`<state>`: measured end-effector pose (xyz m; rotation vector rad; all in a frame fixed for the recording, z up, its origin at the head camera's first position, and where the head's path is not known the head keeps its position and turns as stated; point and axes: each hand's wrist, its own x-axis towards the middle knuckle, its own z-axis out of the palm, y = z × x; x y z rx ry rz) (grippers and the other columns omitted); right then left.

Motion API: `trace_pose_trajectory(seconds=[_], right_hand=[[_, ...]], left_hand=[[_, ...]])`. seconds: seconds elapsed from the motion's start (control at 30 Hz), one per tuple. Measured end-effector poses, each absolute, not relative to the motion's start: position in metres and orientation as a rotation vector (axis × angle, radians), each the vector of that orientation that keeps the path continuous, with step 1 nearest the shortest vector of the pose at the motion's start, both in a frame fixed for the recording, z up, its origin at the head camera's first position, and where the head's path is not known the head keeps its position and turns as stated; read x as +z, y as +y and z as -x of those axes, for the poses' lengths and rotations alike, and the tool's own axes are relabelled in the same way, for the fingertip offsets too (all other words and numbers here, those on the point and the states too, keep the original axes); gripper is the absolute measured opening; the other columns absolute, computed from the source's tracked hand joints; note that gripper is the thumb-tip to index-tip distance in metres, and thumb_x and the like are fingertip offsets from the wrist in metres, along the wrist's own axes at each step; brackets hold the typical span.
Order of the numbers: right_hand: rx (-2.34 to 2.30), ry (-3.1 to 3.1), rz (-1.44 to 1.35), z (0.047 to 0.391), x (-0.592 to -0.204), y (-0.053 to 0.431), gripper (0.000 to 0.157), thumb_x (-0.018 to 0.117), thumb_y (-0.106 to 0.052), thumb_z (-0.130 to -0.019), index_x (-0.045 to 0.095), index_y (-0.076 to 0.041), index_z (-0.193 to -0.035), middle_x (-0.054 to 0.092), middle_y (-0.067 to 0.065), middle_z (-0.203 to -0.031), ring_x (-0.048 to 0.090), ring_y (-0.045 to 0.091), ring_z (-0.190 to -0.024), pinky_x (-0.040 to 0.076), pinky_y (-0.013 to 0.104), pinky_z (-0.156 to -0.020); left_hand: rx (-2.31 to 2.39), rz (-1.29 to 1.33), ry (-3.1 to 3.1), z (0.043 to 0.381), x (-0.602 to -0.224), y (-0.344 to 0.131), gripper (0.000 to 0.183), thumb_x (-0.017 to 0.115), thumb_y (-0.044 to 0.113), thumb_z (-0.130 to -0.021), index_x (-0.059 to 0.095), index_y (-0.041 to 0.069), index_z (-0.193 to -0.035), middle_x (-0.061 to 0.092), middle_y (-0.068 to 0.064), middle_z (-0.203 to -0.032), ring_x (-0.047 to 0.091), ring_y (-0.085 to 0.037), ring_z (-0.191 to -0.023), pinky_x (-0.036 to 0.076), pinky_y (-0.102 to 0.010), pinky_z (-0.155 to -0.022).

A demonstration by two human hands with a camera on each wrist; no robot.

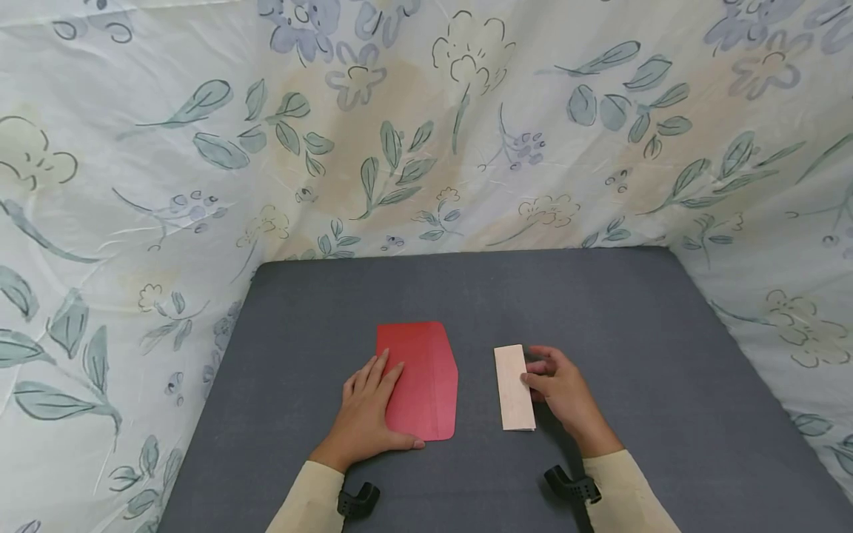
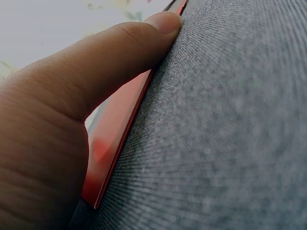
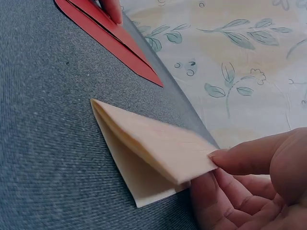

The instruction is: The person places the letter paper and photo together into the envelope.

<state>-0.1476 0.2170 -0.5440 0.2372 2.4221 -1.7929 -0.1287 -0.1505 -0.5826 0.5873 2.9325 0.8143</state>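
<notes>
Hanging cloth (image 1: pixel 413 178): pale, printed with leaves and flowers, behind and on either side.
Surface (image 1: pixel 613 318): dark grey, ribbed in the wrist views.
Red envelope (image 1: pixel 421 385): flat on it, near the middle, flap side toward the right.
Left hand (image 1: pixel 369 403): reaching forward and rightward from a cream sleeve (image 1: pixel 309 500), palm down; fingers extended and spread across the envelope's left part, thumb stretched out along its near edge, pressing rather than clasping.
Right hand (image 1: pixel 558 389): angled forward and leftward, pinching the folded paper (image 1: pixel 513 389) by its right edge, thumb above, fingers curled beneath.
Folded paper: cream, narrow, right of the envelope and apart from it, layers gaping at the near end.
Black wrist devices (image 1: pixel 358 501): one at each cuff, jutting inward.
</notes>
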Motion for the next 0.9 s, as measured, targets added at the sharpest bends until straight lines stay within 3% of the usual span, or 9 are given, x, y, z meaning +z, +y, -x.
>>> trace_pose_trajectory(seconds=[0.3, 0.77, 0.9], right_hand=[[-1.794, 2.421, -0.282, 0.1468, -0.5406, 0.2162, 0.035, 0.070, -0.002, -0.104, 0.065, 0.008, -0.138, 0.066, 0.018, -0.111, 0.066, 0.027, -0.093, 0.058, 0.037, -0.075], [-1.828, 2.481, -0.269, 0.1468, -0.5403, 0.2236, 0.031, 0.070, -0.006, -0.105, 0.065, 0.006, -0.134, 0.064, 0.024, -0.132, 0.062, 0.035, -0.115, 0.058, 0.027, -0.084], [-1.810, 2.496, -0.282, 0.1458, -0.5413, 0.2251, 0.031, 0.070, -0.008, -0.106, 0.066, 0.004, -0.135, 0.065, 0.022, -0.129, 0.063, 0.034, -0.113, 0.058, 0.029, -0.083]], left_hand=[[0.815, -0.583, 2.926, 0.1298, -0.5816, -0.1507, 0.135, 0.085, 0.081, -0.068, 0.032, 0.018, -0.174, 0.011, -0.008, -0.182, 0.009, -0.031, -0.164, 0.014, -0.061, -0.123], [0.807, -0.599, 2.966, 0.1279, -0.5817, -0.1500, 0.134, 0.086, 0.082, -0.066, 0.037, 0.016, -0.172, 0.015, -0.010, -0.181, 0.013, -0.035, -0.163, 0.018, -0.065, -0.121], [0.820, -0.618, 2.981, 0.1277, -0.5832, -0.1496, 0.133, 0.087, 0.081, -0.066, 0.039, 0.015, -0.171, 0.018, -0.012, -0.180, 0.016, -0.036, -0.162, 0.020, -0.066, -0.120]])
